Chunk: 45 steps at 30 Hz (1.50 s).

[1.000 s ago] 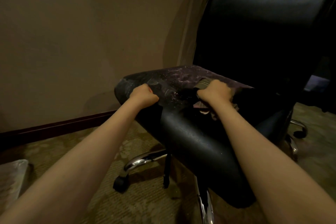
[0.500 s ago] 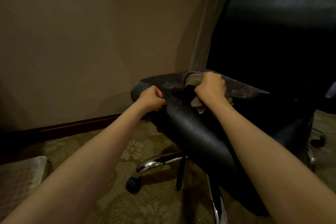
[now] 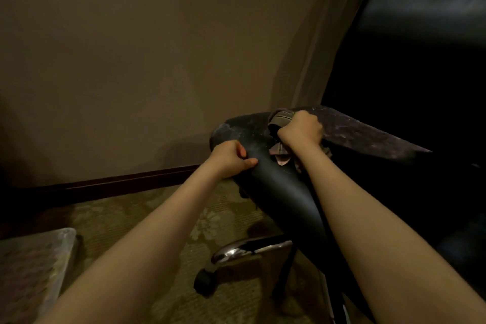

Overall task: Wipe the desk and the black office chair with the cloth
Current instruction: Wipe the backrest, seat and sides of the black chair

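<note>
The black office chair (image 3: 284, 192) fills the right half of the view, its dusty seat top facing up and its tall backrest (image 3: 420, 34) behind. My right hand (image 3: 301, 129) grips a bunched greyish-brown cloth (image 3: 281, 117) and presses it on the seat's far left part. My left hand (image 3: 231, 158) grips the seat's front left edge, thumb on the smooth black side. The desk is out of view.
A beige wall with a dark baseboard (image 3: 118, 181) runs behind the chair. Patterned carpet (image 3: 147, 221) covers the floor. The chair's chrome leg (image 3: 249, 248) and a black caster (image 3: 205, 283) sit below the seat. A pale patterned object (image 3: 31, 271) lies at the lower left.
My right hand has pushed the cloth farther across the seat, away from me. My view has swung left, so the chair sits farther right. My left hand keeps its grip on the seat edge.
</note>
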Available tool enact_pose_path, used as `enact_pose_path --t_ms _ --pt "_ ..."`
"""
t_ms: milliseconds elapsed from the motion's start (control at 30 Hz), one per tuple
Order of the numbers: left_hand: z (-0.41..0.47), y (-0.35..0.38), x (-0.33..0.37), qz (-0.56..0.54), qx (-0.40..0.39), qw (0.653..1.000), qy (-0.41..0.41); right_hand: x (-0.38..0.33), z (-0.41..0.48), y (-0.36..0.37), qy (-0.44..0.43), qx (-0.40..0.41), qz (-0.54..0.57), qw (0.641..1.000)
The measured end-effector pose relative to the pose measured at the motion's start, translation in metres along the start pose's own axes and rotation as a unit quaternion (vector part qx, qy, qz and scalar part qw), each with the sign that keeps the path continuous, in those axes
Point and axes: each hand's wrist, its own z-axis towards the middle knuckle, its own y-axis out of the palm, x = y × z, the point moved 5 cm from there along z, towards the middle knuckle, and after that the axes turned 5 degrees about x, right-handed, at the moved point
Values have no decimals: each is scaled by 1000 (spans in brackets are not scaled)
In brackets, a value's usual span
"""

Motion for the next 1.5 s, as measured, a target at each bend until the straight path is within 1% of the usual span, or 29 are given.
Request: enact_pose_path --t_ms 100,200,267,300,333,400,433,467,500,567,633,733,833,900,1000,1067,1200,1267,1300,1333,1400,1467,1500 --pt "5 2 -6 -24 -23 999 28 -39 10 27 -43 -12 9 999" --pt "8 -1 -11 -80 -78 993 45 -75 18 51 -103 -44 2 994" --pt "11 -8 -21 -145 -129 981 15 -92 20 62 -159 -86 -4 984" --pt "15 -14 -28 -158 -138 978 -8 -98 22 65 -187 -105 -10 977" --pt "20 -23 -38 -160 -125 979 -32 -102 24 68 -211 -113 -24 971" --pt "31 -44 -58 -161 -51 983 -76 -101 28 70 -234 -108 -70 964" --pt "36 -52 -70 -166 -14 981 -97 -99 30 72 -230 -112 -64 965" --pt "40 -57 -79 -170 6 978 -118 -97 31 75 -226 -121 -43 966" --pt "42 -59 -86 -172 6 975 -137 -96 31 77 -231 -124 -29 965" --pt "42 -57 -94 -187 3 968 -167 -95 24 82 -264 -111 -43 957" --pt "46 -58 -98 -212 39 961 -173 -97 16 84 -298 -87 -69 948" --pt "50 -62 -100 -229 100 956 -154 -102 2 90 -342 -65 -99 932" --pt "45 -55 -101 -243 101 953 -152 -106 -17 97 -399 -45 -148 904" --pt "36 -47 -104 -255 105 944 -182 -107 -33 102 -434 -39 -179 882" --pt "18 -30 -113 -301 120 915 -238 -106 -50 106 -473 -43 -218 853" --pt "7 -18 -121 -304 104 910 -261 -104 -61 109 -503 -47 -247 827" --pt "-24 -12 -133 -245 39 932 -264 -96 -93 120 -554 -74 -291 777" --pt "-40 -12 -136 -227 13 935 -272 -91 -108 124 -567 -96 -307 758" --pt "-46 -13 -135 -232 8 934 -273 -88 -111 123 -569 -99 -308 756" --pt "-50 -15 -131 -242 15 933 -267 -86 -113 115 -569 -93 -292 763" --pt "-46 -30 -118 -249 68 941 -220 -88 -108 94 -572 -62 -245 780" --pt "-34 -50 -96 -205 137 958 -146 -90 -94 67 -583 -4 -193 789" --pt "-29 -61 -81 -166 168 966 -105 -89 -83 53 -566 9 -162 808"
